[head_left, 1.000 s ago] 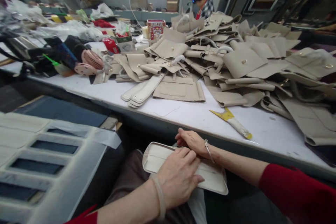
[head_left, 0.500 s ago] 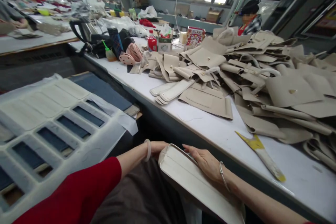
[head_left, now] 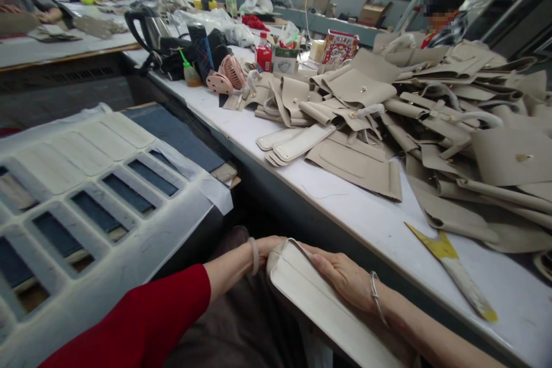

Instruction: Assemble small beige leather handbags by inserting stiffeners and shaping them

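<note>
An off-white handbag, its long narrow panel edged with piping facing up, rests over my lap. At its far end my left hand grips the corner, with most fingers hidden behind the bag. My right hand lies along the bag's right upper edge, thumb side on the rim and the other fingers curled out of sight. Nearest on the table is a yellow-tipped scraper-like tool, to the right of my right hand and apart from it.
The white table bears a pile of beige bag pieces, pale strips, a pink fan, a red bottle and a kettle. At left lies a translucent slotted template. Other people sit farther off.
The view has shifted slightly, so the scene sits differently in the frame. My right hand's fingers have closed in over the bag's edge near the far corner; both hands stay on the bag.
</note>
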Demonstrator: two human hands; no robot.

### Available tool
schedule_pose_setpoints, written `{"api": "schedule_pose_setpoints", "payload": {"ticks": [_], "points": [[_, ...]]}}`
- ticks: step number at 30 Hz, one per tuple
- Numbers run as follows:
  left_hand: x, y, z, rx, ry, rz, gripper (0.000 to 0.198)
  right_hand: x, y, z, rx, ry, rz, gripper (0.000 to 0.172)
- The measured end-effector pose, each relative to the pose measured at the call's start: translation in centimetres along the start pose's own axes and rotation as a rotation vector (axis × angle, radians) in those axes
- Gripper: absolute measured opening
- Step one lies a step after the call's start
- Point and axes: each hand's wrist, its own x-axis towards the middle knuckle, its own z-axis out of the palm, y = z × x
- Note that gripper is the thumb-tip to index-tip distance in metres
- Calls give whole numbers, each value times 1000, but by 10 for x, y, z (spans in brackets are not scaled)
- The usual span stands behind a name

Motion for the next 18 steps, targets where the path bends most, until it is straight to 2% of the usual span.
{"api": "schedule_pose_setpoints", "payload": {"ticks": [3, 6, 8, 11, 14, 18], "points": [[-10, 25, -16, 148, 53, 13, 33, 1, 0, -1, -138, -19, 57, 52], [-29, 67, -26, 297, 60, 67, 40, 0, -2, -3, -265, -24, 99, 55], [-43, 96, -24, 434, -40, 95, 44, -1, -4, -4, -316, -37, 127, 59], [-58, 128, -9, 781, -200, 128, 44, -5, -8, -7, -321, -68, 142, 63], [-61, 141, 5, 968, -216, 63, 41, -13, -7, -10, -306, -88, 166, 65], [-53, 144, 10, 1019, -243, -26, 39, -36, 8, -15, -224, -95, 212, 64]]}}
